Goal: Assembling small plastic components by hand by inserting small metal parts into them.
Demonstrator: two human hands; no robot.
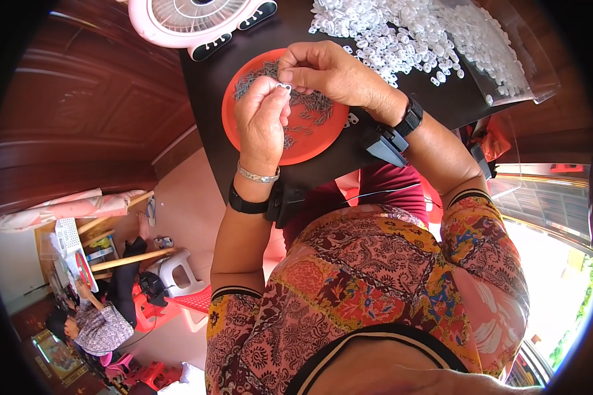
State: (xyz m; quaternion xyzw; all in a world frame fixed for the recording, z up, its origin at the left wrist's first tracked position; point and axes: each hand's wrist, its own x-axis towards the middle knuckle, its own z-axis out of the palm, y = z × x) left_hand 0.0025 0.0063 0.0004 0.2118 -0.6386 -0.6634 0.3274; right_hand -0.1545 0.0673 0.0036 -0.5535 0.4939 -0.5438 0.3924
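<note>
Over a round orange-red plate [310, 153] my two hands meet. My left hand [262, 122] is closed, pinching a small white plastic piece [284, 86] between thumb and forefinger. My right hand [329, 71] comes in from the right, its thumb and forefinger pressed together right beside that piece. Whatever lies in the right fingertips is too small to make out. Many small grey screw-like parts [315, 105] are spread on the plate beneath the hands. A few more white pieces [351, 120] lie on the table by the plate's right edge.
A big heap of white oval pieces [402, 46] covers the back right of the dark table [211, 85], partly in a clear plastic container [507, 72]. A pink fan [204, 23] stands at the back left. Another person [105, 322] sits at a workbench lower left, near plastic stools [178, 273].
</note>
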